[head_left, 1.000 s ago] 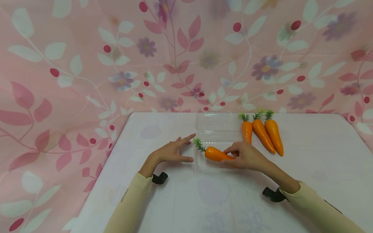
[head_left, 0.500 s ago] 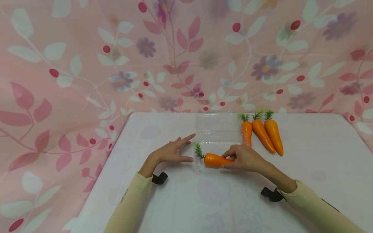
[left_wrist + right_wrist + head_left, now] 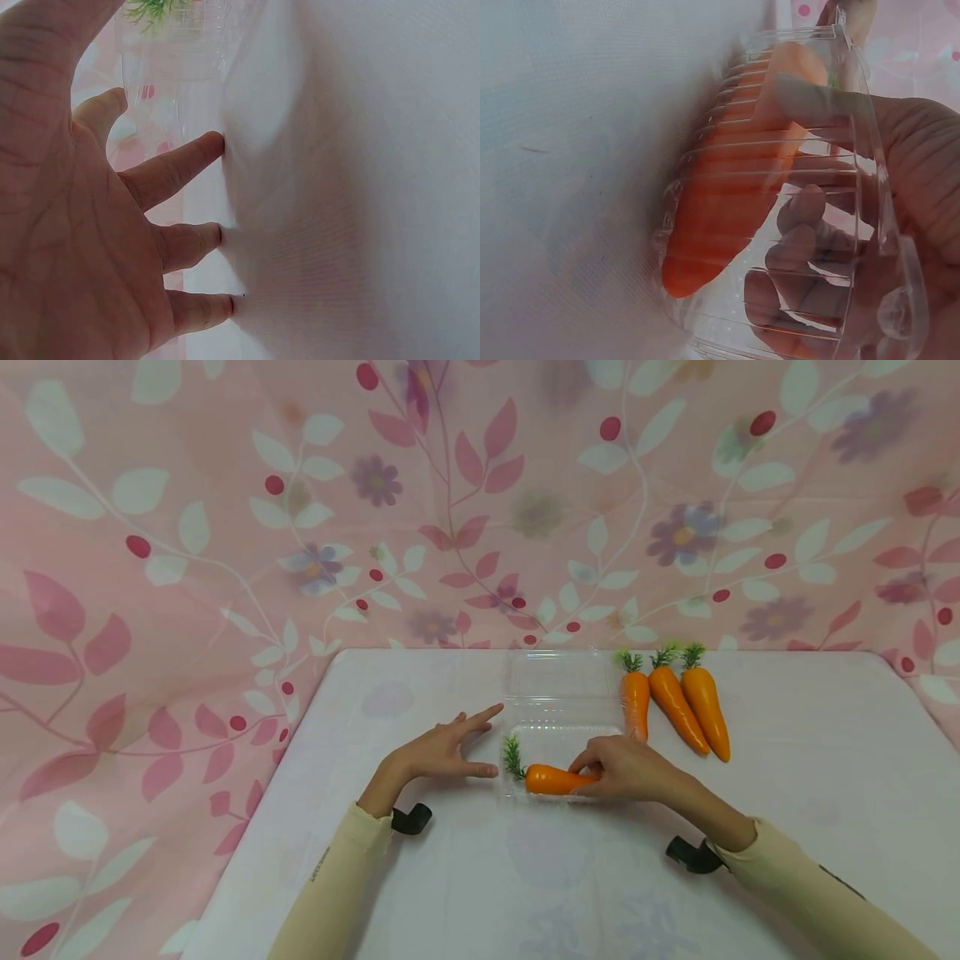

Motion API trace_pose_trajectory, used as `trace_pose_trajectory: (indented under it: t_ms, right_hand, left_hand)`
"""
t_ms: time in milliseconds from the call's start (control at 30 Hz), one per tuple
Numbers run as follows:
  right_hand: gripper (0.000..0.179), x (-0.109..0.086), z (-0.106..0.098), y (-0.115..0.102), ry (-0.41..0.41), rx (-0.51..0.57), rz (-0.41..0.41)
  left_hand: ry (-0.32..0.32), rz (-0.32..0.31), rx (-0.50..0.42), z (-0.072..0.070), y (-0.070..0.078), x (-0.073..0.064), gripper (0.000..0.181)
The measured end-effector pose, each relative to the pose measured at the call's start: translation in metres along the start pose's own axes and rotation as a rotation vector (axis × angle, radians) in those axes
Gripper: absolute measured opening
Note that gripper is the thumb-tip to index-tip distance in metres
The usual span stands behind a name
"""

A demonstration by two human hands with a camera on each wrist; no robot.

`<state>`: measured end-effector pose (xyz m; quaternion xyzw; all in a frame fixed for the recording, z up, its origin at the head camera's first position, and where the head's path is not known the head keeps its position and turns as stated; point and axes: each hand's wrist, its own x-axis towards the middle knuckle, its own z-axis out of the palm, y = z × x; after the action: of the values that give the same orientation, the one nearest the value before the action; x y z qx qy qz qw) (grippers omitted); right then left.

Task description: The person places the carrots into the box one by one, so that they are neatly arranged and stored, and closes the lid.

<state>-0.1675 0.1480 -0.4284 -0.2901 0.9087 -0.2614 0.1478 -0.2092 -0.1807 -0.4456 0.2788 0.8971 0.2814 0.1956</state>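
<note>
An orange carrot (image 3: 550,779) with a green leafy top lies lengthwise in the near half of a clear plastic clamshell box (image 3: 564,677), leaves to the left. My right hand (image 3: 633,767) pinches it near its narrow end. Through the box's ribbed wall in the right wrist view, the carrot (image 3: 727,187) slants along the bottom, with the thumb against it and the other fingers curled. My left hand (image 3: 446,750) is beside the box's left edge, fingers spread and holding nothing. Its fingertips (image 3: 214,142) rest on the table in the left wrist view.
Three more carrots (image 3: 678,710) lie side by side right of the box, leaves toward the back edge. The box's lid is laid back flat behind its base. A white cloth covers the table (image 3: 465,877), and a pink floral curtain (image 3: 480,510) hangs behind it.
My right hand has lowered the carrot toward the near side of the box, and its leafy end has come down inside the left edge. The left hand stays in place.
</note>
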Motion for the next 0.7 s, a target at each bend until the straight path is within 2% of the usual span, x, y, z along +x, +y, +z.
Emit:
trace_pose_trajectory:
  t_ms: [367, 700]
  right_hand:
    - [0.025, -0.003, -0.005, -0.004, -0.043, 0.001, -0.021]
    - [0.028, -0.01, -0.012, -0.009, -0.006, 0.015, -0.003]
  left_hand:
    - [-0.006, -0.002, 0.006, 0.0, 0.0, 0.0, 0.101]
    - [-0.006, 0.002, 0.005, -0.001, 0.001, 0.0, 0.1]
